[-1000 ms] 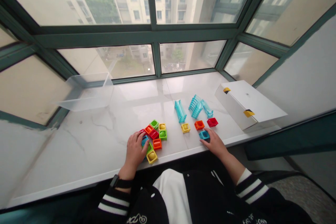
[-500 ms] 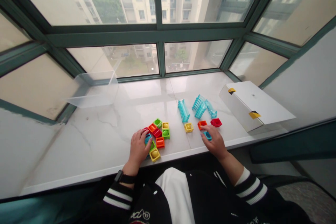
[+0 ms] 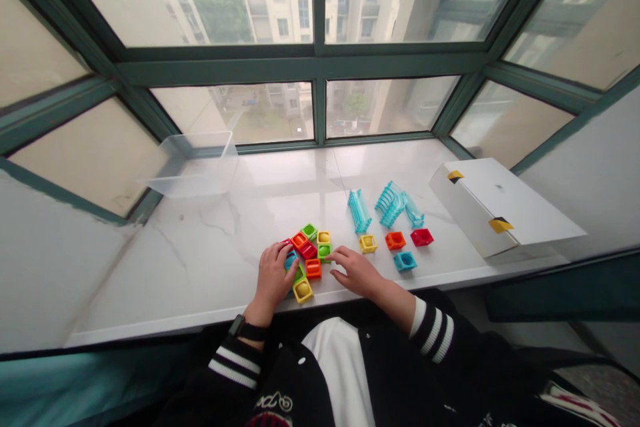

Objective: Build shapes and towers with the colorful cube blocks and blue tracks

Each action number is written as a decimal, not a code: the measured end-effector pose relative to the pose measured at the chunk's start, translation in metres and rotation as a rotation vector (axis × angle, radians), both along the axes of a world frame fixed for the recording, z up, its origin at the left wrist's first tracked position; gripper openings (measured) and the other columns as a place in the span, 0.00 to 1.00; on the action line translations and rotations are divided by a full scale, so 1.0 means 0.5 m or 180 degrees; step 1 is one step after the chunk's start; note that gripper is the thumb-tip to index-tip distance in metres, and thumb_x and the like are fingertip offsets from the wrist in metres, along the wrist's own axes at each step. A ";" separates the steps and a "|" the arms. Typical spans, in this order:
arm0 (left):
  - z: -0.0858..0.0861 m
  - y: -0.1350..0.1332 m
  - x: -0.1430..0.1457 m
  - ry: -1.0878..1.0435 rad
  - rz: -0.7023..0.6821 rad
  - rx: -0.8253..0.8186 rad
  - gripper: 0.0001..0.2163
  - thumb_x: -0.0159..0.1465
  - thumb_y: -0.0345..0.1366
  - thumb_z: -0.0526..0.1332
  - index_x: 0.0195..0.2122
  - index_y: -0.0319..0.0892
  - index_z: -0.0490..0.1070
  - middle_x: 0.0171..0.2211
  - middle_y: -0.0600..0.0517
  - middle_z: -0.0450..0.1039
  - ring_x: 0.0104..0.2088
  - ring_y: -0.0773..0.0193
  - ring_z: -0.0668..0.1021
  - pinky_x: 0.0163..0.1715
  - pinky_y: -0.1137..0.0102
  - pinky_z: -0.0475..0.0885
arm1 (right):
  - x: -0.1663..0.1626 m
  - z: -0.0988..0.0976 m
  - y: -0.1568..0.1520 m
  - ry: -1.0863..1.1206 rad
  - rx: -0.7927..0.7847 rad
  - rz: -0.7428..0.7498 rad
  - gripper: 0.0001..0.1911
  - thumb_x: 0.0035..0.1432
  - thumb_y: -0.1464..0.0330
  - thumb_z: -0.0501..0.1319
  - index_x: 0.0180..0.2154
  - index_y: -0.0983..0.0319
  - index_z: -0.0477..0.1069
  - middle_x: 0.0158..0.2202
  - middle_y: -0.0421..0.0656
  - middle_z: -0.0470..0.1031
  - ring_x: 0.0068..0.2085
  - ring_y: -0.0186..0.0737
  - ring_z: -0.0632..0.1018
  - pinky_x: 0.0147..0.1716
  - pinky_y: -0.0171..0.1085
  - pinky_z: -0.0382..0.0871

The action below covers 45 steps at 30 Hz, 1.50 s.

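A cluster of colored toy blocks lies between my hands: a green block [image 3: 325, 252], an orange block [image 3: 313, 269], a yellow block [image 3: 303, 291], a red block [image 3: 309, 251] and others. My left hand [image 3: 274, 275] rests over the cluster's left side, thumb apart from the fingers, partly covering a blue block [image 3: 291, 258]. To the right of the cluster, my right hand [image 3: 357, 271] reaches in with thumb and index finger apart, the fingertips close to the green block. Whether they touch it I cannot tell. Nothing shows between those fingers.
Right of the cluster stand separate yellow [image 3: 368, 243], orange [image 3: 395, 240], red [image 3: 422, 237] and blue [image 3: 405, 261] blocks. Behind them lie clear blue track pieces [image 3: 359, 211]. A white box [image 3: 510, 203] is at right, a transparent bin [image 3: 200, 177] at back left.
My right hand has left the orange and blue blocks at the right and moved left to the cluster. Those blocks now stand apart, uncovered. My left hand stays on the cluster. The view has shifted slightly.
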<state>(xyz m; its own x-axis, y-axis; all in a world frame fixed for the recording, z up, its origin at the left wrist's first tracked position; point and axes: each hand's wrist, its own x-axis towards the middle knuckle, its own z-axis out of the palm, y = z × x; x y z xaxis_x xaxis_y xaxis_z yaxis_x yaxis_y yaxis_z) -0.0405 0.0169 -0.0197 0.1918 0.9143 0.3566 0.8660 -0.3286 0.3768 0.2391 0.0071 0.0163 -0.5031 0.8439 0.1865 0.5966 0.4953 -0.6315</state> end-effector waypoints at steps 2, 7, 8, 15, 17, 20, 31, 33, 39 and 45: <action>0.000 -0.001 0.000 -0.0015 0.0001 0.0004 0.17 0.71 0.42 0.59 0.59 0.46 0.71 0.59 0.42 0.73 0.61 0.44 0.72 0.64 0.48 0.65 | -0.017 0.003 -0.002 -0.0017 -0.0052 0.0106 0.17 0.64 0.72 0.66 0.54 0.58 0.76 0.48 0.47 0.77 0.46 0.45 0.80 0.48 0.42 0.76; -0.002 0.000 0.000 -0.0033 0.0004 0.0025 0.18 0.71 0.42 0.59 0.60 0.46 0.71 0.60 0.42 0.73 0.61 0.45 0.72 0.65 0.48 0.65 | -0.047 0.003 -0.014 0.0024 -0.0154 0.1075 0.19 0.62 0.72 0.68 0.54 0.55 0.77 0.51 0.46 0.79 0.50 0.45 0.80 0.52 0.40 0.74; -0.002 0.000 0.000 -0.0040 0.0006 0.0023 0.18 0.71 0.42 0.59 0.60 0.46 0.71 0.60 0.42 0.73 0.61 0.45 0.72 0.65 0.48 0.65 | -0.052 0.000 -0.016 -0.0001 -0.0165 0.1226 0.21 0.61 0.73 0.68 0.55 0.55 0.76 0.52 0.47 0.78 0.52 0.46 0.79 0.53 0.41 0.74; 0.001 -0.001 0.001 -0.0047 -0.0011 -0.0006 0.18 0.71 0.42 0.59 0.60 0.46 0.71 0.60 0.42 0.73 0.61 0.45 0.72 0.64 0.48 0.65 | -0.065 -0.020 -0.023 -0.0261 -0.0255 0.1336 0.22 0.59 0.73 0.68 0.55 0.57 0.75 0.52 0.49 0.77 0.51 0.48 0.78 0.52 0.43 0.74; 0.001 -0.001 0.001 -0.0039 -0.0025 -0.0009 0.18 0.71 0.43 0.59 0.60 0.46 0.71 0.60 0.42 0.73 0.61 0.45 0.72 0.64 0.48 0.65 | -0.067 -0.019 -0.023 -0.0269 -0.0262 0.1353 0.20 0.59 0.73 0.68 0.53 0.57 0.75 0.51 0.48 0.78 0.50 0.47 0.78 0.51 0.43 0.73; -0.002 0.000 0.000 -0.0032 -0.0044 -0.0016 0.19 0.71 0.43 0.59 0.61 0.46 0.70 0.61 0.42 0.72 0.61 0.44 0.71 0.64 0.47 0.65 | -0.068 -0.016 -0.023 -0.0312 -0.0288 0.1327 0.17 0.59 0.73 0.68 0.50 0.57 0.74 0.48 0.45 0.78 0.48 0.45 0.78 0.48 0.41 0.73; -0.013 0.004 -0.004 0.0052 -0.0142 0.0005 0.19 0.72 0.44 0.59 0.61 0.45 0.71 0.60 0.41 0.71 0.62 0.44 0.70 0.65 0.47 0.65 | -0.065 -0.015 -0.023 -0.0282 -0.0434 0.1016 0.13 0.57 0.67 0.74 0.42 0.58 0.73 0.43 0.43 0.78 0.43 0.44 0.79 0.42 0.38 0.72; -0.013 0.004 -0.004 0.0045 -0.0142 0.0001 0.19 0.72 0.43 0.59 0.62 0.46 0.71 0.60 0.41 0.71 0.62 0.44 0.70 0.65 0.47 0.65 | -0.064 -0.020 -0.024 -0.0237 -0.0466 0.1002 0.13 0.57 0.66 0.74 0.39 0.59 0.73 0.41 0.42 0.78 0.42 0.43 0.78 0.41 0.37 0.71; -0.010 0.003 -0.005 0.0032 -0.0159 -0.0040 0.19 0.71 0.43 0.59 0.61 0.47 0.71 0.60 0.42 0.71 0.63 0.44 0.70 0.65 0.46 0.65 | -0.047 -0.028 -0.030 -0.0026 -0.0408 0.0702 0.18 0.53 0.62 0.77 0.38 0.59 0.71 0.40 0.41 0.77 0.38 0.40 0.76 0.36 0.35 0.68; -0.009 0.004 -0.006 0.0074 -0.0165 -0.0032 0.19 0.71 0.43 0.60 0.61 0.45 0.71 0.60 0.40 0.71 0.63 0.44 0.70 0.66 0.47 0.64 | -0.042 -0.032 -0.035 -0.0045 -0.0350 0.0447 0.15 0.55 0.65 0.74 0.37 0.59 0.69 0.39 0.41 0.76 0.37 0.40 0.74 0.37 0.35 0.66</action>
